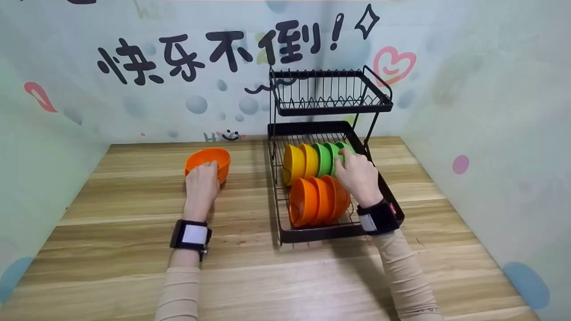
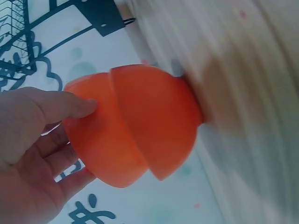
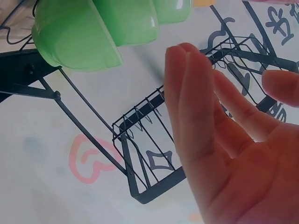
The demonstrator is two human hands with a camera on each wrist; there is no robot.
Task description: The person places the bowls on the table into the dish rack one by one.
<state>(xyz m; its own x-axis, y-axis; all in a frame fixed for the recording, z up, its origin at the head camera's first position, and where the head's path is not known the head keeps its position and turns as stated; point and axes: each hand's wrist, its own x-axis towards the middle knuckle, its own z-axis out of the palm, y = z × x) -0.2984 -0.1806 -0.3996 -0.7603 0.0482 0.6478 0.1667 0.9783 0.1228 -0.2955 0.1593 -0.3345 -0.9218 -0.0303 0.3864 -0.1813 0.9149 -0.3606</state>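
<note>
On the left part of the table, my left hand (image 1: 202, 185) pinches the rim of an orange bowl (image 2: 100, 140), thumb on its outer side and fingers over the edge. That bowl sits tilted inside a second orange bowl (image 2: 159, 116), whose base is at the table top. My right hand (image 1: 360, 174) is over the right side of the black dish rack (image 1: 321, 234), beside a row of green bowls (image 1: 324, 158). In the right wrist view its fingers (image 3: 198, 107) are extended with nothing between them, apart from the green bowls.
Two yellow bowls (image 1: 292, 165) stand on edge left of the green ones. Several orange bowls (image 1: 303, 205) stand on edge in the rack's front row. The rack's upper tier (image 1: 334, 109) rises behind, near the printed back wall (image 1: 178, 116). Wooden table (image 1: 250, 276) extends in front.
</note>
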